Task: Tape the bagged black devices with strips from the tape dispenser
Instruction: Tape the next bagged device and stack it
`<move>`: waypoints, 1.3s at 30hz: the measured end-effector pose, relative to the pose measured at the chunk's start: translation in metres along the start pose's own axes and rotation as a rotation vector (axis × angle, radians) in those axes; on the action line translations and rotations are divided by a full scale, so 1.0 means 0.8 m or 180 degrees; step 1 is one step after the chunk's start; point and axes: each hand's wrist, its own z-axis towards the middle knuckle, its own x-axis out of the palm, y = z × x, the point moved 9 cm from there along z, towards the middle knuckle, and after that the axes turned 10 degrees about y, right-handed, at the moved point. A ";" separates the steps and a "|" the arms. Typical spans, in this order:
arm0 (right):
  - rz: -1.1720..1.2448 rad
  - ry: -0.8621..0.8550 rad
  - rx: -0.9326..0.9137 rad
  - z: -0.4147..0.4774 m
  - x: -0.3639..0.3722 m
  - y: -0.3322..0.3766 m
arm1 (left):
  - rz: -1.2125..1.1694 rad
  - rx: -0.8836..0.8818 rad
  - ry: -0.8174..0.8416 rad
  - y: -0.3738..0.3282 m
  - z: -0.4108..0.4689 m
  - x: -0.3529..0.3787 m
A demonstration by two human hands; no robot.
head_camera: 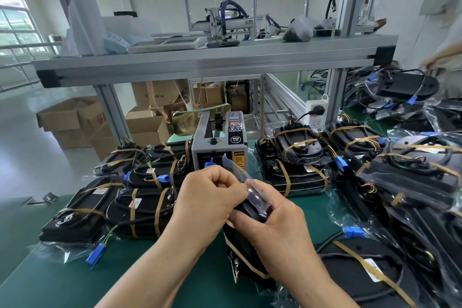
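A bagged black device (246, 250) is held on end at the middle of the green mat (175, 275), just in front of the tape dispenser (220, 150). It is dark and flat-sided, wrapped in clear film, and tan tape strips are seen crossing its lower body. A loose bag flap (236, 169), crumpled and translucent, is raised from its top toward the dispenser's face. The flap is pinched by the left hand (207, 200), whose fingers are curled tightly together over the film. The top end of the device is gripped by the right hand (277, 230), with thumb and fingers closed round the bagged edge. To the left, taped devices (140, 210) are laid in rows, with a blue connector (96, 256) trailing toward the mat's edge. More bagged units (412, 182) are piled to the right. An aluminium shelf (200, 62) is seen above the dispenser, and cardboard boxes (72, 120) are seen on the floor beyond.
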 end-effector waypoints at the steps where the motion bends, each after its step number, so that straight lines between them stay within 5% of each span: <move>1: 0.0008 0.0009 0.0011 0.000 0.001 0.000 | 0.0027 -0.0015 -0.0025 0.001 -0.001 -0.001; 25: -0.0001 0.0135 -0.0032 -0.005 0.008 0.000 | -0.0356 0.0032 -0.0362 0.036 0.011 -0.018; 29: 0.0656 0.0065 -0.0079 -0.003 -0.009 -0.005 | -0.0290 0.0167 -0.0658 0.065 -0.003 -0.035; 31: 0.1214 0.0078 -0.0228 -0.002 -0.014 -0.012 | -0.0052 0.0201 -0.0406 0.076 -0.002 -0.033; 35: 0.1765 0.0137 -0.0493 -0.005 -0.012 -0.021 | -0.0100 0.0334 0.0982 0.072 0.011 -0.003; 39: 0.1686 0.0564 -0.0474 -0.004 -0.017 -0.018 | -0.0348 0.0628 0.1422 0.062 0.015 -0.002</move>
